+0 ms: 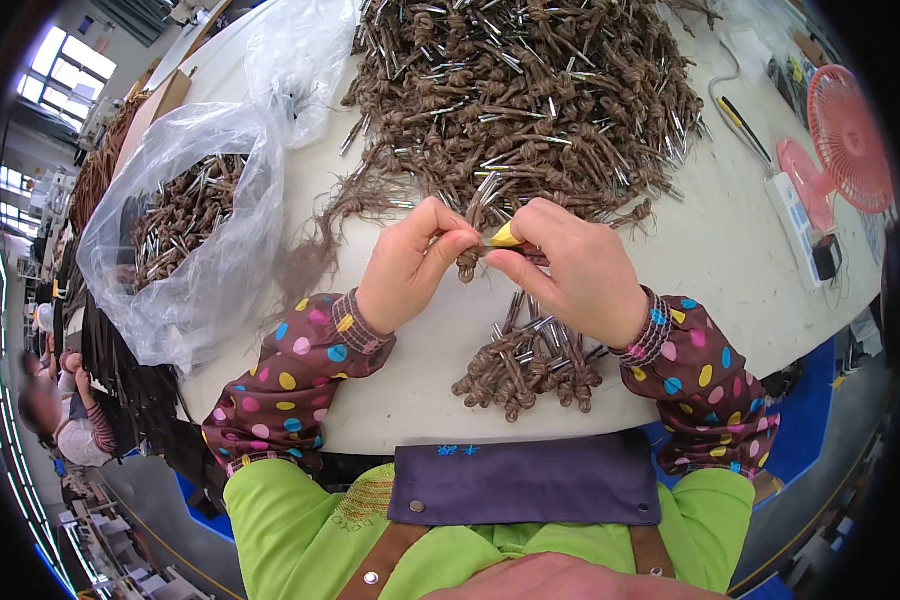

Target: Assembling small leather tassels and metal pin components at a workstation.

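Note:
My left hand (410, 262) pinches a knotted brown cord (468, 264) with shiny metal tips between thumb and fingers. Closed around a small yellow-handled tool (506, 236), my right hand (582, 275) holds its dark narrow end against the cord; the fingers hide most of the tool, so its exact kind is unclear. Both hands meet just in front of a large heap of similar knotted cords (530, 110). Below my right hand, nearer to me, lies a smaller pile of these cords (530, 368).
A clear plastic bag (210, 315) at the left holds more knotted cords (185, 220). Loose brown fibres (315, 245) lie beside my left hand on the white table (370, 400). A pink fan (850, 140) and a white power strip (792, 215) stand at the right. Another person sits far left.

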Tool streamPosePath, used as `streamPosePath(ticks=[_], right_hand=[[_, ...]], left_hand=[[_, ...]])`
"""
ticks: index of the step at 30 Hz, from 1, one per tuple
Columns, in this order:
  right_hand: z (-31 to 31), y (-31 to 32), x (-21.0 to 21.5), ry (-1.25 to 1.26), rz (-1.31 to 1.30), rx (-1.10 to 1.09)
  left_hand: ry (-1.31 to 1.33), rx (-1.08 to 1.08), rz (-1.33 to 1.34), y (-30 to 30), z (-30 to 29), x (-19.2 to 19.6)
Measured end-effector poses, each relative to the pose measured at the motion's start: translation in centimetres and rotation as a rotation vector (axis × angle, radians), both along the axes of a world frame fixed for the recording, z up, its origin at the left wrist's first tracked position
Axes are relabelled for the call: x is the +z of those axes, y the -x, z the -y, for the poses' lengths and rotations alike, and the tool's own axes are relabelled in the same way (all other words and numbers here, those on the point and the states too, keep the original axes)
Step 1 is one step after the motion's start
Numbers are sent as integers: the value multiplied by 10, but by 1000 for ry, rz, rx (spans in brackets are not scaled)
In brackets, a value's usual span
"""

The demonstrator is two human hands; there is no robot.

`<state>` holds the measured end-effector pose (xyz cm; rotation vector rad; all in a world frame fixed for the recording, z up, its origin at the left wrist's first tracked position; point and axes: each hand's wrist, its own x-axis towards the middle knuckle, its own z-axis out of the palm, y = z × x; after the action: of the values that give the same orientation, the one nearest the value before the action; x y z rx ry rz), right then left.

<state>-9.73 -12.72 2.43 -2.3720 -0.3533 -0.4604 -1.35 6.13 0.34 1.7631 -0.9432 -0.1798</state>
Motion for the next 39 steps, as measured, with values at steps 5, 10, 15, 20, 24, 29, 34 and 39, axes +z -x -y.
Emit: streamPosePath(ticks=[5,10,15,20,24,29,34,39], right_hand=[[0,0,0,-5,-5,14],[0,0,1,33,-12,39],[0,1,-1,36,42,64],[9,-6,-1,-221,-99,60],[12,-14,-5,-667,-323,-4],[8,-14,-2,-919,-540,85],[13,-14,-6,-753,-197,70],[16,-12,-2,-681,-175,15]], left_hand=[[-4,-16,3,2,1,0],[-33,-29,40,2,1,1],[-56,-59,48,4,3,1],[-11,-59,-52,3,2,1],[45,-174,-194,2,0,-3],[32,-237,-246,4,0,6],[79,12,-67,-12,-3,10],[-31,182,-69,-36,-17,19]])
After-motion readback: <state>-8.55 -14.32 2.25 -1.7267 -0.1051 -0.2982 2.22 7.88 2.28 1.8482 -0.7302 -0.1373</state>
